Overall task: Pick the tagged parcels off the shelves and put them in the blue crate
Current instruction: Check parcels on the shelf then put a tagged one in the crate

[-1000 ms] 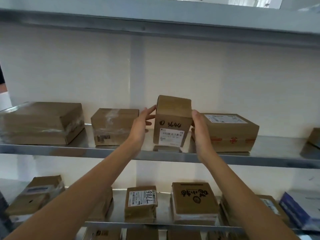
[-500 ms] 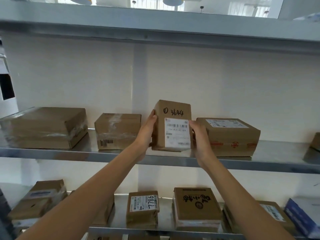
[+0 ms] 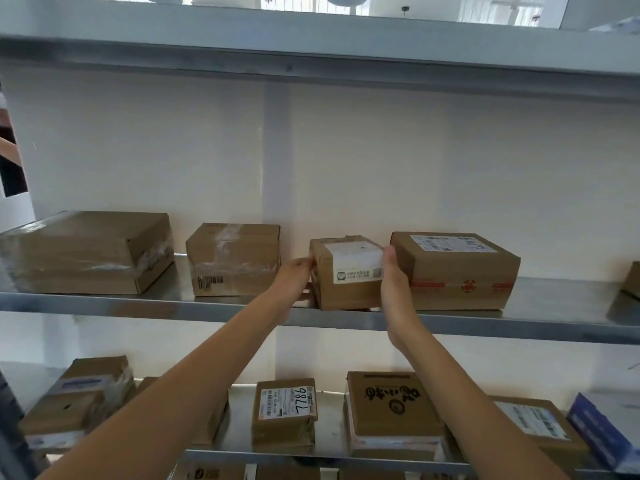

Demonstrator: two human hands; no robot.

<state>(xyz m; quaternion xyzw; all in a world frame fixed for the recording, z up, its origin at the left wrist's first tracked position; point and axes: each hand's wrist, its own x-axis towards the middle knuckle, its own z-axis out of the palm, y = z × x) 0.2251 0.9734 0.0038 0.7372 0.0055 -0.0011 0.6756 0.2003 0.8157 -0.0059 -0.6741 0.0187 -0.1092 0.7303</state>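
Nearest the camera, on the lower shelf (image 3: 221, 453), lie several cartons, among them a small one marked 7786 (image 3: 284, 414) and a printed box (image 3: 391, 414) to its right; none of these is being handled. Above them both forearms reach up to the middle shelf (image 3: 104, 304), where the small labelled parcel (image 3: 346, 271) sits flat near the front edge, between a taped box (image 3: 232, 259) on its left and a larger labelled carton (image 3: 457, 270) just beside it on its right. The left hand (image 3: 294, 282) holds the parcel's left side with curled fingers, and the right hand (image 3: 393, 275) clasps its right side, thumb up along the label edge, squeezed into the narrow gap against the larger carton. The step looks like a grasp on this parcel, whether to lift or to settle it I cannot tell. To lift well, keep even pressure from both palms, draw the parcel straight toward the body before lowering it, and watch the right knuckles do not drag the neighbouring carton forward. The blue crate is not in view, so the carry will likely need a turn away from the rack.
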